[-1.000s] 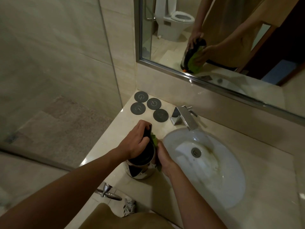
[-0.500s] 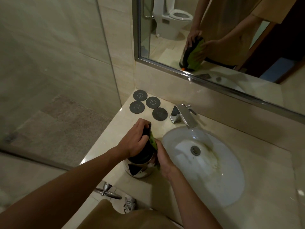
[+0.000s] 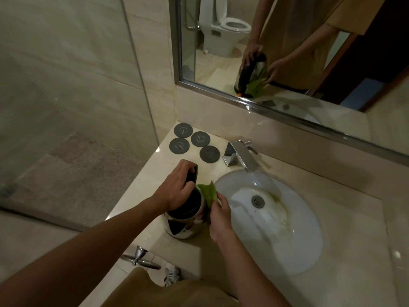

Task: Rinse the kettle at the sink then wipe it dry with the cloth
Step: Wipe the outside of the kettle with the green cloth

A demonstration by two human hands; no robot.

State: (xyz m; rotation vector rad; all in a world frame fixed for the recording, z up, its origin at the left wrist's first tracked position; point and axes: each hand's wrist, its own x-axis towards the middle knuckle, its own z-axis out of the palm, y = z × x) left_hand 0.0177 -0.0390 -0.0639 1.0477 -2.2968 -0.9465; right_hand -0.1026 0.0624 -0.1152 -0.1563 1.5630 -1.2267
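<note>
Our left hand (image 3: 177, 187) grips the kettle (image 3: 184, 220) by its black handle; our right hand (image 3: 219, 216) seemingly pinches the green cloth (image 3: 208, 192) against its side, left of the sink (image 3: 309, 229).

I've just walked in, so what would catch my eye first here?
The steel kettle on the counter just left of the white sink: the left hand grips its black handle while the right hand presses a green cloth against its side. Behind, four dark coasters sit in the corner.
</note>
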